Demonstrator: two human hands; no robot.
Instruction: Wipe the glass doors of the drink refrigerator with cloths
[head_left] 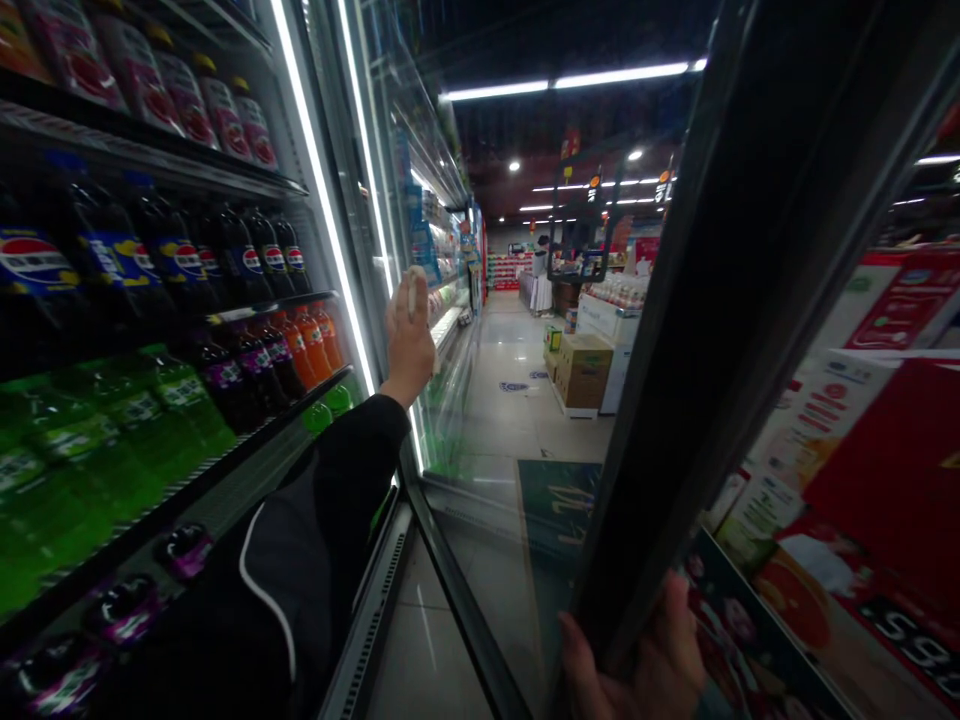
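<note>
Supermarket aisle with a pale tile floor [510, 420] runs far ahead of you, under long ceiling lights [566, 78]. On your left side stands a drinks cooler [341, 170] with glass doors, and you are standing at one open door.

Your left hand [409, 345] is raised in front of the cooler, close to the ends of the shelves, and its fingers [397, 300] are closed on a small pale object [412, 288]. I cannot say what this object is, because it is small and a little blurred. Your right hand [634, 655] is low, at the bottom edge of the view, and its fingers [577, 640] wrap around the black door frame [675, 350], so they have firm hold of the open glass door.

A black sleeve [300, 530] with white piping covers your left arm, and it passes in front of the lower shelves. Just below your left hand are orange soda bottles [311, 340]. Farther left are dark Pepsi bottles [176, 262], and under them green bottles [112, 450]. Behind the door, on your right, are red and white display boxes [847, 480]. Down the aisle are cardboard boxes [583, 370], and another person [540, 262] stands well apart from you, at the far end.
</note>
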